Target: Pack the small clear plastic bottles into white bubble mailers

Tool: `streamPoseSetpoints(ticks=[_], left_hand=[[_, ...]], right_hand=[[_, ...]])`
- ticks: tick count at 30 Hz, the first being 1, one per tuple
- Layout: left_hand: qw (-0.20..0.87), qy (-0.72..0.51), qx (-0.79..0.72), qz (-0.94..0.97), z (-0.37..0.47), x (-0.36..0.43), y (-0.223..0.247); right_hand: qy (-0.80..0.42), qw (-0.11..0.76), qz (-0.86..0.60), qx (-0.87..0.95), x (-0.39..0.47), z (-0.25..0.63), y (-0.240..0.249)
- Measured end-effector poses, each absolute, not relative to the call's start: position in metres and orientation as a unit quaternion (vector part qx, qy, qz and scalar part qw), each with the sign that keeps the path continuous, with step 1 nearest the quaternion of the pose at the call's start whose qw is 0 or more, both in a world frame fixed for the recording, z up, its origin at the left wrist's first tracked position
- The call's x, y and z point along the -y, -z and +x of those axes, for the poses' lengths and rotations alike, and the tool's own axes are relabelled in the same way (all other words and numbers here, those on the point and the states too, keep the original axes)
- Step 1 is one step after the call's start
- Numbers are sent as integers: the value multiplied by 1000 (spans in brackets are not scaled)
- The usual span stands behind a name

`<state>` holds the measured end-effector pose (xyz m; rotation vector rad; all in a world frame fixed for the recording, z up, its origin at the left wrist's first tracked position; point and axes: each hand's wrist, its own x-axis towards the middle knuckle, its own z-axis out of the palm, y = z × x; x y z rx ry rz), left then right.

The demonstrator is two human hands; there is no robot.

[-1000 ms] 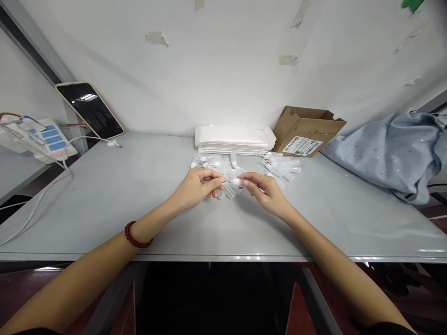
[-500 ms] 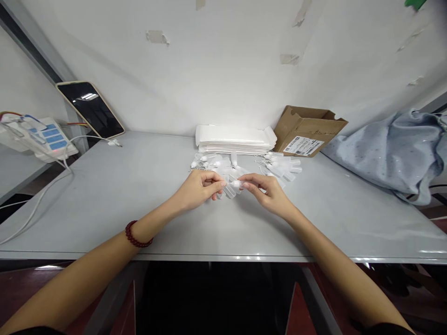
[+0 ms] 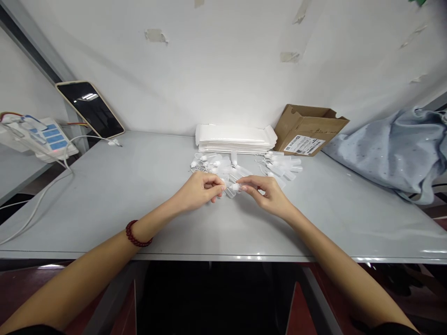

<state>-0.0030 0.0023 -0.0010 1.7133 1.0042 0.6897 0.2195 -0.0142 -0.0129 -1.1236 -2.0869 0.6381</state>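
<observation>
My right hand (image 3: 263, 193) pinches a small translucent plastic dropper bottle (image 3: 235, 187) between thumb and fingertips, its white cap and narrow tip pointing left. Close to that tip is my left hand (image 3: 206, 188), with thumb and forefinger pressed together; whatever they pinch is too small to make out. A red bead bracelet circles the left wrist. Just beyond the fingers lies a loose heap of similar bottles (image 3: 216, 161) with white caps and thin loops. A second group of these bottles (image 3: 284, 165) lies to the right, behind my right hand.
White flat packets (image 3: 235, 137) are stacked against the wall. Beside them an open cardboard box (image 3: 314, 128) leans back, with a light blue cloth bag (image 3: 391, 149) at its right. On the left are a phone (image 3: 91, 109), a power strip (image 3: 52, 135) and a white cable (image 3: 38, 202).
The held bottle has shifted slightly left and down, its tip now pointing toward my left fingertips. Both hands otherwise keep nearly the same place.
</observation>
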Motion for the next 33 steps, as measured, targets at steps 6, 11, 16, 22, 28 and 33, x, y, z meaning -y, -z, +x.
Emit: streamPoseSetpoints(ticks=[6, 11, 16, 22, 28, 33], left_hand=[[494, -279, -419, 709, -3, -1, 1], [487, -282, -425, 709, -2, -2, 0], [468, -300, -433, 710, -4, -3, -5], [477, -296, -447, 696, -3, -5, -7], [501, -289, -443, 685, -4, -5, -4], [507, -286, -443, 682, -4, -5, -2]], right_hand=[[-237, 342, -426, 803, 15, 218, 13], [-237, 349, -431, 798, 14, 219, 12], [-236, 362, -431, 793, 13, 220, 9], [-232, 357, -435, 793, 13, 220, 11], [-231, 353, -437, 794, 15, 218, 11], [-242, 345, -434, 796, 16, 216, 9]])
